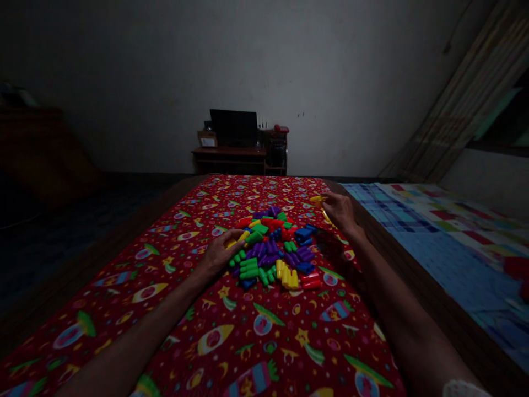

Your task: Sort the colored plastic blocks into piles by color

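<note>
A pile of plastic toy building blocks in purple, green, red, blue and yellow lies on a red patterned cloth (215, 336). At the pile's left edge, my left hand (218, 253) has its fingers closed around a yellow block (243, 237), next to a green block (254, 237). My right hand (340, 212) is beyond the pile to the right, pinching another yellow block (317, 198) between thumb and fingers. Just below that hand is a further yellow piece (328, 219). Nearest to me in the pile are a yellow block (289, 277), a red block (311, 281) and a green block (249, 269).
Past the far end of the cloth, a dark monitor (234, 127) stands on a small desk (227, 151) against the wall. To the right lies a blue and checked bedspread (417, 237). A curtain (463, 94) hangs at the right. The room is dim.
</note>
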### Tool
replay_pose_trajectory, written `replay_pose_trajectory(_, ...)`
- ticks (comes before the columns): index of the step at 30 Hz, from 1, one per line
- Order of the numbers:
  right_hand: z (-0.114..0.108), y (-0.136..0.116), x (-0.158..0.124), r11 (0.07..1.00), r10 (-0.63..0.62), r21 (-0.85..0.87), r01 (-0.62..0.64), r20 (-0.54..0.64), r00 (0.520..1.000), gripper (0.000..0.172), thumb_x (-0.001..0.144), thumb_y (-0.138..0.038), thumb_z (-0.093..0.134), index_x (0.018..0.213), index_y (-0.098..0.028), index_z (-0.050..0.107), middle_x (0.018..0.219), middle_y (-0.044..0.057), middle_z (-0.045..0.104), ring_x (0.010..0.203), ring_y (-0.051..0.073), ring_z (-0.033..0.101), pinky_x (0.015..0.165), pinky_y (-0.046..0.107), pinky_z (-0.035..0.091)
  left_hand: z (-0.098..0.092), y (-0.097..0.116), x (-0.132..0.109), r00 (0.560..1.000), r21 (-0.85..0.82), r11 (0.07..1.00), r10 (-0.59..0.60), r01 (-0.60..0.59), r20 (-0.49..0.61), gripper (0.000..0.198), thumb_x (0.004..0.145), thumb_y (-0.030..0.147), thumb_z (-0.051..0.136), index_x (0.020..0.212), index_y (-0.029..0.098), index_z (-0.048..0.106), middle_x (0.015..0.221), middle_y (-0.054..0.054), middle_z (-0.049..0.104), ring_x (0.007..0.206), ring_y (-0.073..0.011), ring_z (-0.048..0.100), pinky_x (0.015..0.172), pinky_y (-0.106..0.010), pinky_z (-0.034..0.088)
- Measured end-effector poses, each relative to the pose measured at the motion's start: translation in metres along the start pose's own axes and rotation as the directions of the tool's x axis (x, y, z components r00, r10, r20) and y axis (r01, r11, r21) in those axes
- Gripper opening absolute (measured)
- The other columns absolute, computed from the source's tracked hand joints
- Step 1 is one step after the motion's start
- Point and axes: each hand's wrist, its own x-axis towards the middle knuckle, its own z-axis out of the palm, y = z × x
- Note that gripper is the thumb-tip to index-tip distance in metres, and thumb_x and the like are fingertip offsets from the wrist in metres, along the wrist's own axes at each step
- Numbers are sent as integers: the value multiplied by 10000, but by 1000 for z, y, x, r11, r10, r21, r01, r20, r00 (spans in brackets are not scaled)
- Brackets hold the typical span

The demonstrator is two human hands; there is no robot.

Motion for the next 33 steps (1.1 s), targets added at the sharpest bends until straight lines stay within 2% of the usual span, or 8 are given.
replay_pose_trajectory(5, -8, 50, -4, 918, 79, -392, -59, 36, 996, 385, 841, -136, 503, 1161, -229, 695, 1077, 117, 725, 989, 218, 663, 852, 306, 463, -1, -6, 1, 999, 3, 1000, 4, -4, -44, 597, 755, 660, 532, 1095, 190, 676, 1101, -86, 723, 990, -263, 667, 881, -358, 527)
replay_pose_trajectory(9, -3, 50, -7, 900, 124, -436, -27, 196, 973, 404, 825, -135, 513, 1180, -220, 687, 1117, 112, 712, 1032, 218, 647, 833, 289, 464, -2, -6, 2, 999, -35, 999, 11, -13, -53, 591, 736, 675, 568, 1057, 193, 687, 1099, -84, 725, 1018, -264, 664, 901, -363, 527)
replay_pose_trajectory(15, 2, -17, -13, 960, -205, -151, 235, 191, 960, 385, 842, -117, 471, 1131, -193, 712, 988, 103, 741, 885, 201, 665, 785, 268, 453, 1, 0, 3, 994, -199, 979, 13, -34, -106, 618, 685, 656, 661, 1057, 162, 664, 1096, -125, 720, 968, -275, 686, 830, -384, 564)
replay_pose_trajectory(20, 14, -88, -53, 809, -579, 335, 483, 313, 753, 334, 918, -283, 514, 1206, -193, 655, 912, 70, 738, 699, 135, 629, 640, 210, 397, 14, 22, -3, 981, -126, 979, 143, -160, -129, 555, 713, 630, 655, 1056, 193, 666, 1078, -83, 726, 981, -250, 681, 876, -384, 550)
replay_pose_trajectory(23, 20, -106, -69, 779, -625, 344, 524, 362, 692, 280, 905, -278, 545, 1123, -171, 685, 845, 67, 720, 661, 122, 600, 584, 201, 344, 20, 36, -8, 975, -40, 978, 202, -206, -93, 491, 751, 591, 634, 1054, 206, 668, 1052, -66, 732, 969, -240, 680, 888, -371, 537)
replay_pose_trajectory(27, 17, -88, -51, 875, -484, 165, 455, 314, 817, 276, 924, -287, 496, 1021, -144, 713, 797, 74, 710, 642, 131, 592, 577, 217, 342, 7, 37, -5, 972, 138, 964, 234, -228, -29, 432, 828, 540, 524, 1068, 210, 665, 1089, -73, 720, 1002, -243, 663, 914, -371, 506)
replay_pose_trajectory(30, 7, -48, -22, 967, -250, 0, 254, 179, 952, 303, 925, -287, 476, 1023, -139, 721, 842, 91, 725, 702, 156, 624, 634, 233, 392, -17, 22, 5, 973, 334, 915, 228, -227, 35, 431, 789, 560, 523, 946, 202, 705, 1002, -95, 730, 935, -267, 663, 864, -372, 505)
replay_pose_trajectory(33, -1, 1, -2, 981, -7, -192, 17, 50, 999, 319, 912, -287, 477, 1042, -135, 725, 933, 136, 730, 802, 202, 649, 697, 263, 427, -37, 3, 15, 964, 422, 879, 136, -224, 227, 412, 750, 586, 536, 800, 224, 725, 788, -67, 727, 739, -242, 660, 680, -309, 512)
